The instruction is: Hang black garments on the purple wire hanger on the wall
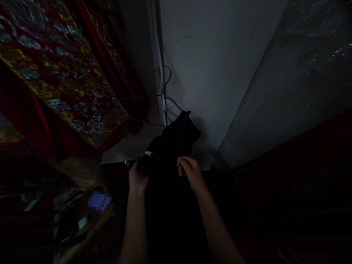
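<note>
A black garment [173, 141] hangs against the wall with one end of a purple wire hanger [171, 77] reaching into it. A small white tag [149, 153] shows on the cloth. On the lower left side of the garment, my left hand [138, 178] is closed around a fold of the black cloth. My right hand [190, 169] is beside its lower right part, fingers curled and thumb pressed to them. Whatever those fingers pinch is lost in the dark cloth. The garment's lower part blends into the darkness between my forearms.
Red fabric [79, 73] with gold and silver ornament hangs at the left. A pale strip [156, 40] runs down the grey wall [209, 66] behind the hanger. Clear plastic sheeting [297, 80] covers the right side. Dim clutter with a small white object [83, 222] lies lower left.
</note>
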Motion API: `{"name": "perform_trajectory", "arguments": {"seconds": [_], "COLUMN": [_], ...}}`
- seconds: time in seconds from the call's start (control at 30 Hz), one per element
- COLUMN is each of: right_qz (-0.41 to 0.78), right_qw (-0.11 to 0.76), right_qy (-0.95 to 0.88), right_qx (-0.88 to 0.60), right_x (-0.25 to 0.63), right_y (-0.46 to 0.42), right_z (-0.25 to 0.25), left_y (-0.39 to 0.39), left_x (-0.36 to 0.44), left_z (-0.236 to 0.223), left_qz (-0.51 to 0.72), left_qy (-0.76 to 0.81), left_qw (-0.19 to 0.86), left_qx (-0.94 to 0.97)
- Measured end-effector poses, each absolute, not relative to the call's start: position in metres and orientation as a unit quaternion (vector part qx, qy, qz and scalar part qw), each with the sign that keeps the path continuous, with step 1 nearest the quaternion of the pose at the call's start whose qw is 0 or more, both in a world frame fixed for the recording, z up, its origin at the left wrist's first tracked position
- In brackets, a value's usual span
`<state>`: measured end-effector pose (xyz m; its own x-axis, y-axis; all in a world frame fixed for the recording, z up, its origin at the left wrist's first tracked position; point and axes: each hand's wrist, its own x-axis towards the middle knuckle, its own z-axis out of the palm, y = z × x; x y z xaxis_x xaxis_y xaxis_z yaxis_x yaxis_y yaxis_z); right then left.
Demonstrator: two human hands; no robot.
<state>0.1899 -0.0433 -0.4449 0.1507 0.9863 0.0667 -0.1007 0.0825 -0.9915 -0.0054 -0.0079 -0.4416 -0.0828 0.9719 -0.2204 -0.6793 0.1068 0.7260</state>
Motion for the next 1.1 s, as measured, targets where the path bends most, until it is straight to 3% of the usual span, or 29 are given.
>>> {"name": "perform_trajectory", "arguments": {"seconds": [0.07,0.17,0.3,0.4,0.5,0.6,0.67,0.77,0.9,1.0,1.1], "right_qz": [0.432,0.381,0.464,0.5,0.474,0.395,0.318,0.23,0.234,0.202,0.192], "right_qw": [0.561,0.568,0.546,0.519,0.502,0.501,0.526,0.568,0.518,0.505,0.505], "right_qy": [-0.482,-0.52,-0.572,-0.579,-0.584,-0.635,-0.674,-0.673,-0.684,-0.689,-0.673], "right_qx": [-0.516,-0.511,-0.399,-0.382,-0.427,-0.437,-0.41,-0.414,-0.457,-0.478,-0.505], "right_x": [0.191,0.191,0.181,0.178,0.189,0.209,0.22,0.228,0.236,0.255,0.282], "right_y": [-0.049,-0.058,-0.067,-0.062,-0.043,-0.01,0.018,0.06,0.091,0.089,0.076], "right_z": [-0.453,-0.45,-0.43,-0.417,-0.401,-0.375,-0.359,-0.353,-0.372,-0.379,-0.37], "left_y": [-0.019,-0.035,-0.052,-0.052,-0.042,-0.032,-0.027,-0.018,0.008,0.034,0.056], "left_x": [0.01,0.029,0.046,0.043,0.028,0.009,-0.004,-0.026,-0.063,-0.089,-0.103], "left_z": [-0.436,-0.417,-0.399,-0.395,-0.4,-0.412,-0.416,-0.412,-0.398,-0.389,-0.375], "left_qz": [0.641,0.648,0.595,0.617,0.589,0.413,0.315,0.287,0.259,0.234,0.25], "left_qy": [0.342,0.294,0.338,0.344,0.325,0.34,0.352,0.374,0.45,0.514,0.53], "left_qw": [0.663,0.624,0.482,0.402,0.49,0.592,0.569,0.541,0.578,0.506,0.344], "left_qx": [0.182,0.323,0.548,0.583,0.555,0.603,0.673,0.696,0.63,0.652,0.733]}}
